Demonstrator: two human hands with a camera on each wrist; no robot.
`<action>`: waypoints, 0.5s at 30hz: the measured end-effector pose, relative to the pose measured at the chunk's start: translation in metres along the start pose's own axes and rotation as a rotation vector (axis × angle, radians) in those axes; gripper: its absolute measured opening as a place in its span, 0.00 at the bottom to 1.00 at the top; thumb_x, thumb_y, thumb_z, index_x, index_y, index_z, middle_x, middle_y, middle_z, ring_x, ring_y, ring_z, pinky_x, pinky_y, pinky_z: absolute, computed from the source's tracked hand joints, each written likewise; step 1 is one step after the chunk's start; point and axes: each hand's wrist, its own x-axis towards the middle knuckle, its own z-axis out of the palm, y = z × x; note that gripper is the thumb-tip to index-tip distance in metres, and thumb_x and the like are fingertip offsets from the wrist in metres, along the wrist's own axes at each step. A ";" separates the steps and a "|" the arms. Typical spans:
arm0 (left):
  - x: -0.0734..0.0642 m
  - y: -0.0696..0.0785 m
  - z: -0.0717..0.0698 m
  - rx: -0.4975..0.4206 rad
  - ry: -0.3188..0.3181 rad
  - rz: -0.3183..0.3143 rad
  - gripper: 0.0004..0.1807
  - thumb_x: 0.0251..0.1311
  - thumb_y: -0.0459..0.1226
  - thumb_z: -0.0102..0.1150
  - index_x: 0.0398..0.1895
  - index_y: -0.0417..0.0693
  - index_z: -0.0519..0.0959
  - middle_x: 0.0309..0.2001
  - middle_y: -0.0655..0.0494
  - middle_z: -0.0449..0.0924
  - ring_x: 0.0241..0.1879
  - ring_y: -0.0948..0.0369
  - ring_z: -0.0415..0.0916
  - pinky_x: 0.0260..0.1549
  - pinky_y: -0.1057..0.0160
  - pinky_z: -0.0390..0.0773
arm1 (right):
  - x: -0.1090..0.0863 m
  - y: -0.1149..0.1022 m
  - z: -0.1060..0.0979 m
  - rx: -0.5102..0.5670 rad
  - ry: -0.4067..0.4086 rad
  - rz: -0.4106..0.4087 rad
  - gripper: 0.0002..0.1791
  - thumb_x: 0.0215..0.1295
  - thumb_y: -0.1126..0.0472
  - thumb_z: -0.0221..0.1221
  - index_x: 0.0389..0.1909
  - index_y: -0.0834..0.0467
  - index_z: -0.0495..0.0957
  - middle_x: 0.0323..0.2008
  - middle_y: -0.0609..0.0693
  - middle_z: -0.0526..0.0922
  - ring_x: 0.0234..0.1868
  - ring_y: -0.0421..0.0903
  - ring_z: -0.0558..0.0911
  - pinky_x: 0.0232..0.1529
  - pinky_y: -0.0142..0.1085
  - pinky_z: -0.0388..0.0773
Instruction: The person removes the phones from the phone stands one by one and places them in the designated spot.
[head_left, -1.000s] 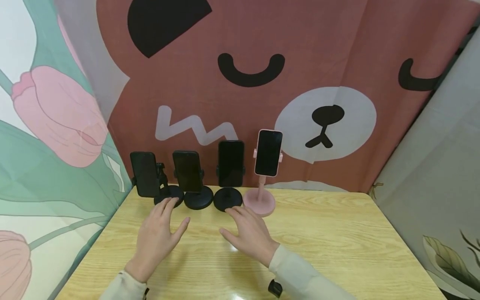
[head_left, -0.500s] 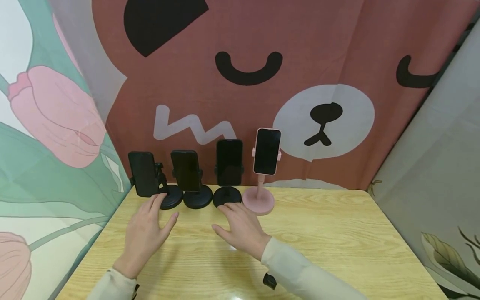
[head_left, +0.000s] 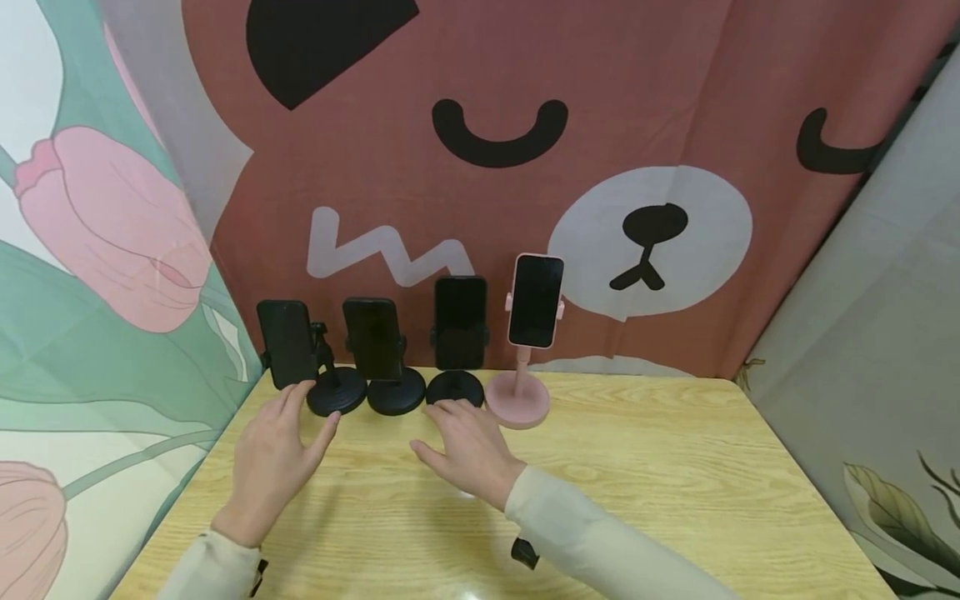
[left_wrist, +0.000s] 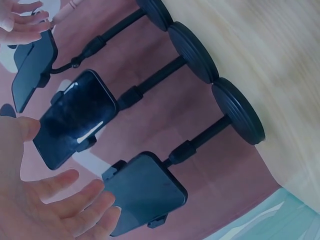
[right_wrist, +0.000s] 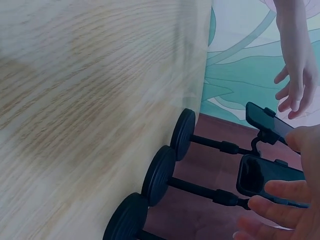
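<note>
Along the table's back edge stand several phone stands, each holding a dark-screened phone. My left hand (head_left: 272,458) hovers before the leftmost black stand (head_left: 336,392), thumb spread from the fingers. The phone (head_left: 288,346) on that stand tilts slightly. In the left wrist view, the fingers of my left hand (left_wrist: 70,205) overlap the edge of the nearest phone (left_wrist: 150,192); contact cannot be told. My right hand (head_left: 468,454) is in front of the third black stand (head_left: 453,387), covering part of its base. Both hands hold nothing.
At the row's right end is a pink stand (head_left: 517,404) with a phone (head_left: 536,300). A second black stand (head_left: 396,393) carries another phone (head_left: 375,337). Behind the wooden table (head_left: 660,500) hangs a brown bear curtain (head_left: 375,167); a tulip-print curtain (head_left: 112,250) hangs at left.
Both hands have shifted left, the left hand from over the leftmost stand's base toward its left side. The phones and stands look unmoved, apart from a slight shift of the view.
</note>
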 end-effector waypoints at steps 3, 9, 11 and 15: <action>0.001 -0.003 -0.001 0.004 0.004 -0.004 0.30 0.55 0.45 0.72 0.57 0.36 0.77 0.51 0.35 0.83 0.48 0.39 0.81 0.42 0.39 0.81 | 0.005 -0.003 0.001 -0.002 0.001 -0.014 0.27 0.72 0.40 0.57 0.61 0.54 0.81 0.57 0.50 0.85 0.56 0.47 0.84 0.58 0.42 0.82; 0.003 -0.008 -0.004 0.003 0.020 -0.016 0.29 0.56 0.44 0.72 0.57 0.36 0.77 0.51 0.35 0.83 0.47 0.39 0.81 0.39 0.40 0.81 | 0.015 -0.011 0.005 0.002 -0.012 -0.027 0.27 0.71 0.39 0.57 0.62 0.52 0.80 0.56 0.49 0.86 0.54 0.46 0.84 0.55 0.40 0.83; 0.004 -0.009 -0.004 0.002 0.024 -0.022 0.29 0.57 0.44 0.71 0.57 0.36 0.77 0.50 0.35 0.84 0.46 0.40 0.82 0.38 0.40 0.82 | 0.018 -0.014 0.007 0.011 -0.026 -0.027 0.27 0.71 0.40 0.57 0.62 0.52 0.80 0.55 0.48 0.86 0.54 0.46 0.85 0.55 0.41 0.83; 0.005 -0.012 -0.005 0.005 0.046 -0.026 0.28 0.57 0.44 0.71 0.56 0.37 0.78 0.48 0.36 0.84 0.42 0.41 0.82 0.32 0.42 0.81 | 0.023 -0.019 0.010 0.021 -0.048 -0.024 0.27 0.71 0.40 0.57 0.62 0.52 0.80 0.56 0.49 0.86 0.56 0.47 0.84 0.58 0.43 0.82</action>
